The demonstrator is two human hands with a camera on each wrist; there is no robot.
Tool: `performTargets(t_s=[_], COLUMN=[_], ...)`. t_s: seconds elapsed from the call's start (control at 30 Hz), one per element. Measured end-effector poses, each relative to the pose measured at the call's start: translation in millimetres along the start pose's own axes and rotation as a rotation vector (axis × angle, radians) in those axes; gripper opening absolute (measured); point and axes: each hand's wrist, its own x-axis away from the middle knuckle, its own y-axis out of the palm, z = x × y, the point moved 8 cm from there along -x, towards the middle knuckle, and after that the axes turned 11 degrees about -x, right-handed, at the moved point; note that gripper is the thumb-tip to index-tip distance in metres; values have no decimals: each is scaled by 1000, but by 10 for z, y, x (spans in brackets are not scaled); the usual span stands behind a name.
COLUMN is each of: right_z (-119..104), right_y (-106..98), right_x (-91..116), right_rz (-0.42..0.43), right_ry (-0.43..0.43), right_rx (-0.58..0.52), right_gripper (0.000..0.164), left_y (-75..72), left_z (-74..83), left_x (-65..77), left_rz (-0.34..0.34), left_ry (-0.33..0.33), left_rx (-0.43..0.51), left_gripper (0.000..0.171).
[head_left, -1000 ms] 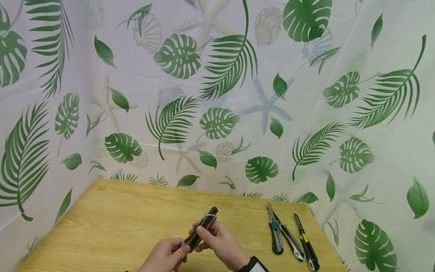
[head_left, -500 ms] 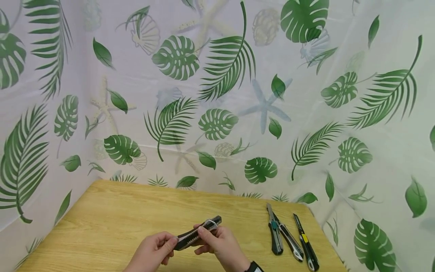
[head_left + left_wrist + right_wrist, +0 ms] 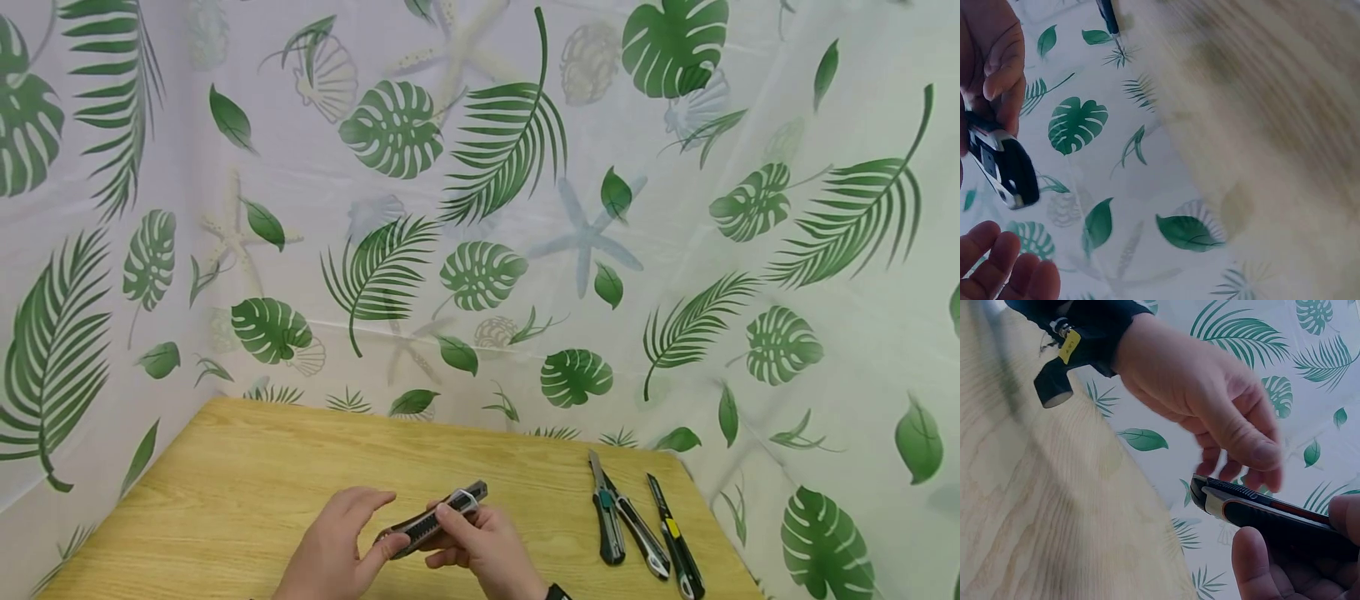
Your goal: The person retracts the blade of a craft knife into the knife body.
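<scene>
A dark snap-off utility knife (image 3: pixel 423 527) with a grey metal collar is held slanted above the table in my right hand (image 3: pixel 491 546), thumb along its top near the collar. Beside its lower end, my left hand (image 3: pixel 337 537) has its fingers extended and spread; the thumb overlaps that end in the head view. The left wrist view shows left fingertips (image 3: pixel 1007 262) apart from the knife's rounded end (image 3: pixel 1016 175). From the right wrist view, the left hand (image 3: pixel 1204 403) hangs over the knife's end, while right fingers (image 3: pixel 1250 559) curl round its body. No blade shows extended.
Several other utility knives lie at the table's right: one with a teal slider (image 3: pixel 609 529), a silver-and-black one (image 3: pixel 645 535) partly crossed by it, and one with a yellow slider (image 3: pixel 677 537). A leaf-printed sheet (image 3: pixel 480 208) encloses the wooden table (image 3: pixel 247 492).
The knife has swung from a steep slant to a flatter one. My left hand has let go of its lower end, and its fingers have spread. The knives on the table have not moved.
</scene>
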Motion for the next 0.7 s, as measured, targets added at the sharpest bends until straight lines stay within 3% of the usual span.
performTargets(t_s=[0.1,0.27,0.4,0.7], right_z=[29,43,51,66], right_y=[24,60,86,83], right_x=[-1,14,35,56], right_rz=[-13,-34,-54,-31], right_ry=[2,6,9,10], right_rx=[1,8,4,7], right_gripper=[48,46,45,42], left_y=[-71,-61,-12,63], left_z=[215,412,480,512], left_x=[-5,-14,-10,-2], left_rz=[114,169,173,177], left_ry=[182,334,372,353], left_rx=[-115,-180,-193,-173], left_gripper=[50,53,53,52])
